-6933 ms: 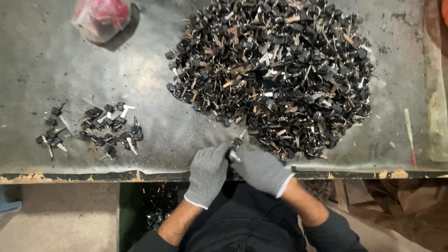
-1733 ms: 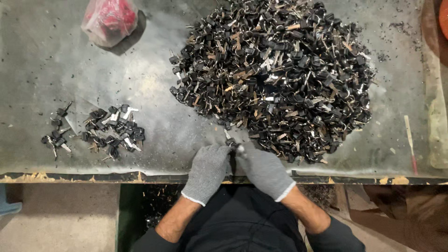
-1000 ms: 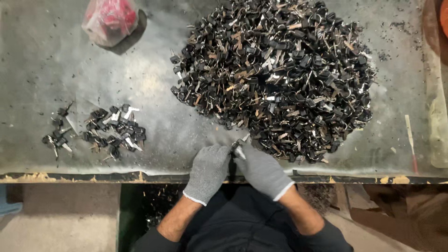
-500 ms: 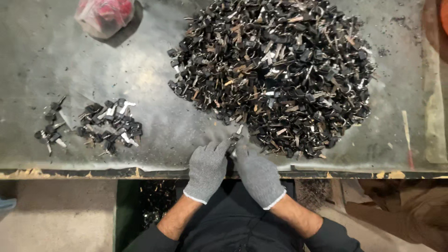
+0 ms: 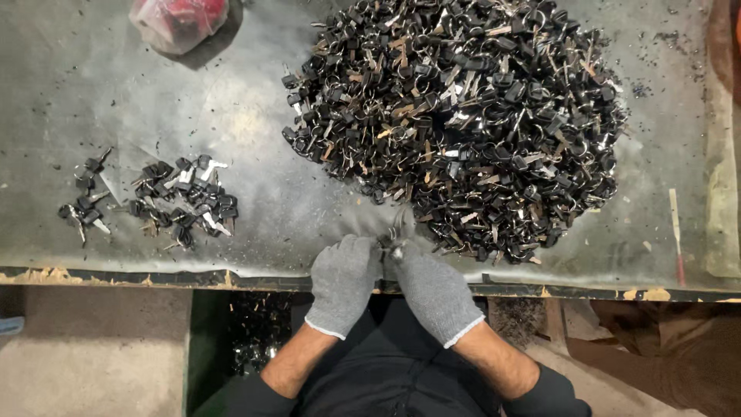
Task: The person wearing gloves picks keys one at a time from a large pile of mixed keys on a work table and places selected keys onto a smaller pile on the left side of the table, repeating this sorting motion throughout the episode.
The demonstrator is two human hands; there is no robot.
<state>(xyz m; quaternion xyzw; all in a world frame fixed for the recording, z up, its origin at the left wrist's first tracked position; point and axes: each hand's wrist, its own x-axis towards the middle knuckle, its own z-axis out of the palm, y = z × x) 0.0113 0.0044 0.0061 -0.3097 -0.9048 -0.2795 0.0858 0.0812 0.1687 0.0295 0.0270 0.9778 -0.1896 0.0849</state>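
Both hands wear grey knit gloves and meet at the near edge of a worn metal-topped table (image 5: 255,123). My left hand (image 5: 345,274) and my right hand (image 5: 431,287) pinch one small black-headed key on a metal ring (image 5: 395,238) between their fingertips. A large heap of black-headed keys and rings (image 5: 463,116) rises just beyond the hands, its near edge almost touching them. A small scattered group of separated keys (image 5: 177,202) lies to the left of my left hand, with a few more keys (image 5: 83,202) further left.
A clear plastic bag with red contents (image 5: 179,18) lies at the far left of the table. A thin red-tipped stick (image 5: 676,232) rests near the right edge. Below the table's front edge, a dark bin holding small parts (image 5: 255,340) stands left of my body.
The hands stay together at the table's front edge, working the same small key with slight finger shifts. The view has drifted a little; the heaps have not moved.
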